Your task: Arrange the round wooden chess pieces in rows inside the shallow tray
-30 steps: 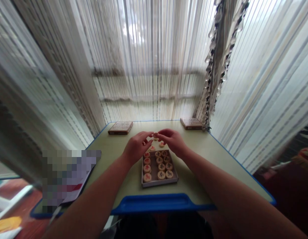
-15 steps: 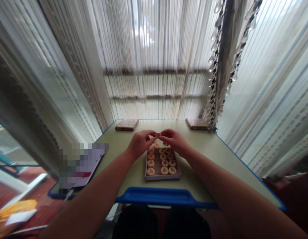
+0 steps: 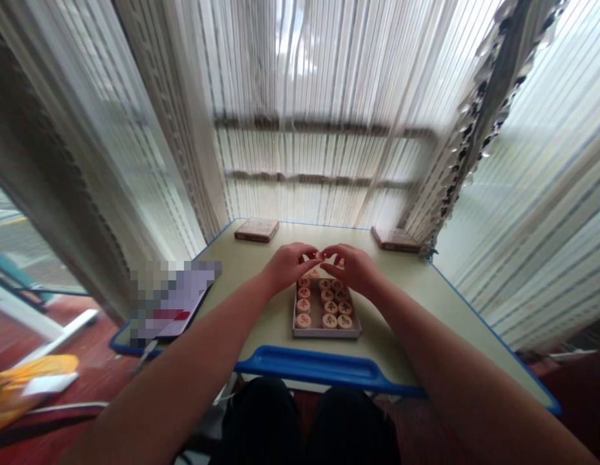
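My left hand (image 3: 292,265) is closed in a pinch, thumb and forefinger on a small round wooden xiangqi piece (image 3: 320,256). From the other side my right hand (image 3: 351,266) meets the same piece with curled fingertips. Another xiangqi piece (image 3: 341,263) shows in the gap of the right hand; whether it is held or lies behind cannot be made out. Just below the hands sits a shallow open box (image 3: 314,332). Red-marked pieces (image 3: 304,305) line its left side, and black-marked pieces (image 3: 331,307) fill two columns on the right. A red-marked piece (image 3: 314,274) is near its far edge.
The pale table (image 3: 406,316) has a blue rim with a blue trough (image 3: 314,365) at the front. Flat brown boxes, one left (image 3: 257,230) and one right (image 3: 395,239), lie at the back. A partly blurred tablet-like object (image 3: 188,294) rests at left. Curtains hang behind.
The view has shifted, so the table and box appear a little higher and further right. Both hands stay together around the piece; the right fingers look more spread apart.
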Motion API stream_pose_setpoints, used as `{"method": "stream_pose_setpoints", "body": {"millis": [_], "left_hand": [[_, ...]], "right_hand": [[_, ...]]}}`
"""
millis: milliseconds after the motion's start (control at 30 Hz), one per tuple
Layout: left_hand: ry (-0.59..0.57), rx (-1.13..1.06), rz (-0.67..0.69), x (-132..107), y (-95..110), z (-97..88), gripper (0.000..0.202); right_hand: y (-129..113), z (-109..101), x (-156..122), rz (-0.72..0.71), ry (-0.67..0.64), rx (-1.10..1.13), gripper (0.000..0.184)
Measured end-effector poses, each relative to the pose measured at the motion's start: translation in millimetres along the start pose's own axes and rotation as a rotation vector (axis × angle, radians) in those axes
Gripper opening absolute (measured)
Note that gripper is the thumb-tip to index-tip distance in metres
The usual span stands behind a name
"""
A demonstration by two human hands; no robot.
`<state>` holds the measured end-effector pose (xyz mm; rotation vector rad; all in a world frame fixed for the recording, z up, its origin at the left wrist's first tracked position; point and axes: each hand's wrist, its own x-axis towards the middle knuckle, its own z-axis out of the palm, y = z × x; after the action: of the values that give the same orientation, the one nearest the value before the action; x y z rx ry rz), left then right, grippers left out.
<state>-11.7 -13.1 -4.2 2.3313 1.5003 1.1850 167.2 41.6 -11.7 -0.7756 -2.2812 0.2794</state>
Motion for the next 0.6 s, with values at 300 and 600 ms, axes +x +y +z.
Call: {"method": "stream_pose_setpoints", "body": {"millis": [300,600], "left_hand": [[-0.119,-0.129,-0.049,-0.1,-3.7,-2.2,0.026],[-0.06,-0.021,-0.089,1.7,-12.3,-2.8,0.022]], "right_hand": [[-3.6,2.7,0.2,-0.015,0.006,-0.002,0.02],[-15.0,-1.3,-0.5,0.013,-0.087,-0.105,0.013]]}}
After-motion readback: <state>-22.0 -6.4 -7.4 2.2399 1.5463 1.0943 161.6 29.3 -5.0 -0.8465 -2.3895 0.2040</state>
